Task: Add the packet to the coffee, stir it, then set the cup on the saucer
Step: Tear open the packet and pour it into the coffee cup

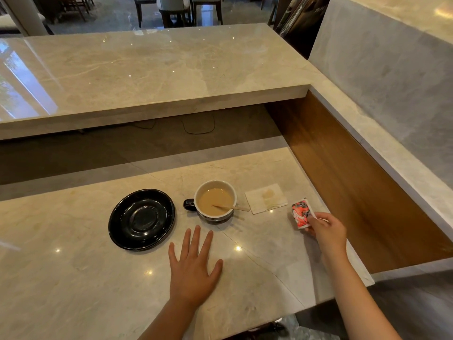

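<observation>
A cup (215, 201) with a white inside and a dark handle on its left stands on the marble counter, filled with light brown coffee. A wooden stir stick (231, 207) leans in it, its end over the right rim. Left of the cup lies an empty black saucer (141, 219). My right hand (326, 230) pinches a small red and white packet (301, 213) just above the counter, to the right of the cup. My left hand (193, 266) rests flat on the counter in front of the cup, fingers spread, holding nothing.
A white napkin (266, 198) with a faint stain lies between the cup and the packet. A raised marble ledge (157, 77) runs behind the work counter, and a wood-lined wall (355, 182) closes the right side. Chairs stand in the far background.
</observation>
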`<action>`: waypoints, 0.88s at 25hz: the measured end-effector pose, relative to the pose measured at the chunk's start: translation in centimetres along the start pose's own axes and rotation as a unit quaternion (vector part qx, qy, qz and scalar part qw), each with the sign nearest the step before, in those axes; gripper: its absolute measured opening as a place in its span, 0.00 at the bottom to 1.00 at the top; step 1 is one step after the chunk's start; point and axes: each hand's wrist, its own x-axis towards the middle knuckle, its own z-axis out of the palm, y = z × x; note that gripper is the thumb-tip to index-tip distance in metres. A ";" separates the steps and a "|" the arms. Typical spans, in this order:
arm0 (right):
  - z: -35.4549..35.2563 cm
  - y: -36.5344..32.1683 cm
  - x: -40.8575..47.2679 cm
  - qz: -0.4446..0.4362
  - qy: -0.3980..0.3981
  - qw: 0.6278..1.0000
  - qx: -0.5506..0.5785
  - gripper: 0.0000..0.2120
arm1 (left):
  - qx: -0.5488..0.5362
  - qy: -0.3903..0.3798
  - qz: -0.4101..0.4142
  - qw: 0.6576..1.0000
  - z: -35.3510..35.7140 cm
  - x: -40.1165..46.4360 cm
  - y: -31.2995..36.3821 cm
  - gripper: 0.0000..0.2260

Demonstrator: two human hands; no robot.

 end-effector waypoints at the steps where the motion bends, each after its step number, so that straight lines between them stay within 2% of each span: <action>1: -0.6 0.4 0.4 0.000 0.012 1.000 -0.021 0.05 | 0.000 0.000 0.001 1.000 0.0 0.0 0.0 0.30; 3: -1.1 1.0 0.8 -0.007 0.032 0.998 -0.048 0.07 | 0.002 0.001 0.002 1.000 0.0 -0.1 0.0 0.30; 5: -1.0 1.4 1.1 -0.052 0.051 0.991 -0.113 0.06 | 0.002 0.002 0.003 1.000 -0.1 -0.1 0.0 0.30; 10: -0.5 1.3 0.6 -0.143 0.090 0.948 -0.269 0.10 | 0.003 0.005 0.006 1.000 0.0 0.0 0.0 0.30; 12: -0.4 1.2 -0.2 -0.188 0.121 0.913 -0.342 0.11 | 0.000 0.009 0.007 1.000 0.0 0.0 0.0 0.30; 14: -0.6 1.8 -0.7 -0.277 0.127 0.860 -0.409 0.14 | -0.003 0.012 0.007 1.000 0.0 0.0 0.0 0.30; 16: -0.9 3.4 -0.8 -0.376 0.070 0.800 -0.462 0.16 | -0.002 0.015 0.007 1.000 0.0 0.0 0.0 0.30; 17: -1.0 4.2 -0.7 -0.400 0.038 0.783 -0.475 0.17 | -0.001 0.016 0.007 1.000 0.1 0.1 0.0 0.30; 19: -1.4 5.2 -0.4 -0.396 0.003 0.785 -0.476 0.20 | -0.001 0.014 0.008 1.000 0.0 0.0 0.0 0.30; 22: -1.6 5.4 0.0 -0.374 -0.004 0.806 -0.459 0.21 | 0.002 0.009 0.009 1.000 0.1 0.1 0.0 0.30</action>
